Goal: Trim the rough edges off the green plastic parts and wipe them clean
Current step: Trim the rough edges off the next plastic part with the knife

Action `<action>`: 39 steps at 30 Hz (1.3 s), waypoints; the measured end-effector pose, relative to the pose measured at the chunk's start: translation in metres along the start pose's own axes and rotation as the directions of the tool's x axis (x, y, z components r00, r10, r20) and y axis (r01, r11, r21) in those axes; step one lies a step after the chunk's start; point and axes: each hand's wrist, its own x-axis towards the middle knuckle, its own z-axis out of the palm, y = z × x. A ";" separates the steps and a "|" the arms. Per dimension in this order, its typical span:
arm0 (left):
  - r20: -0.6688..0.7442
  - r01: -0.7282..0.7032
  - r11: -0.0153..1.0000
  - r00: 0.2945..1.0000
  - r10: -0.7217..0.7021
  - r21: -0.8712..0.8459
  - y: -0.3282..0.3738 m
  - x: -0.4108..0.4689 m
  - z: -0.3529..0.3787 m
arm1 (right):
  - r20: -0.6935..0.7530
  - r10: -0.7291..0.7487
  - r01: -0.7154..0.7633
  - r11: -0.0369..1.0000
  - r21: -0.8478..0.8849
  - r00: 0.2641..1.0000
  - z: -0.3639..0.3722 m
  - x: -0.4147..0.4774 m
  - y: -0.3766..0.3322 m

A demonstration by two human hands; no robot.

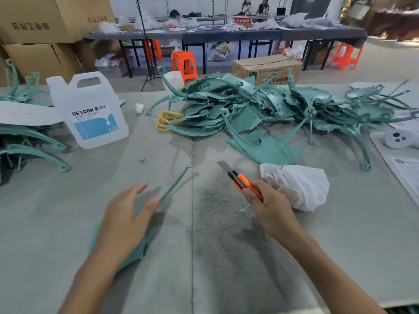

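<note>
— Where's the green part [137, 252]?
— On the surface [56, 223], nearer than the jug [90, 109], under the spread left hand [127, 214].
— Right hand [269, 209]?
— Grips the knife [240, 180], blade out.
— Jug's contents?
— Cannot tell.

Jug [90, 109], left: label reads "DEXCON". Red sign [242, 20], far table: "不合格区". Carton [45, 17] print, far left: illegible.

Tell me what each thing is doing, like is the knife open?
Knife: blade out, gripped by right hand.
Left hand: fingers straight, on a green part.
Cloth: bunched up, lying loose.
Jug: standing upright.
Green pile: heaped, untouched.
</note>
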 end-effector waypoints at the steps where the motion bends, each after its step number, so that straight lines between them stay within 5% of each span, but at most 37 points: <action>1: 0.017 -0.044 0.999 0.999 0.044 -0.026 0.012 0.009 0.014 | -0.002 -0.006 0.006 1.000 0.016 1.000 0.006 0.001 -0.004; 7: 0.074 -0.085 0.980 0.992 0.099 -0.180 0.043 0.043 0.071 | 0.024 -0.012 0.009 0.992 0.123 1.000 0.042 0.003 -0.026; 13: 0.126 -0.155 0.987 0.981 0.148 0.052 0.046 0.044 0.093 | 0.036 -0.030 0.023 0.987 0.159 0.999 0.052 -0.001 -0.030; 24: -0.126 -0.165 0.984 0.977 0.173 0.067 0.044 0.027 0.104 | -0.074 0.027 -0.003 0.952 0.306 0.997 0.060 -0.019 -0.026; 33: -0.179 -0.186 0.981 0.965 0.192 0.053 0.042 0.026 0.109 | -0.103 -0.035 0.044 0.996 0.083 0.994 0.068 -0.028 -0.032; 39: -0.180 -0.180 0.981 0.965 0.191 0.077 0.042 0.027 0.110 | -0.059 -0.045 0.050 0.995 0.084 0.997 0.066 -0.027 -0.033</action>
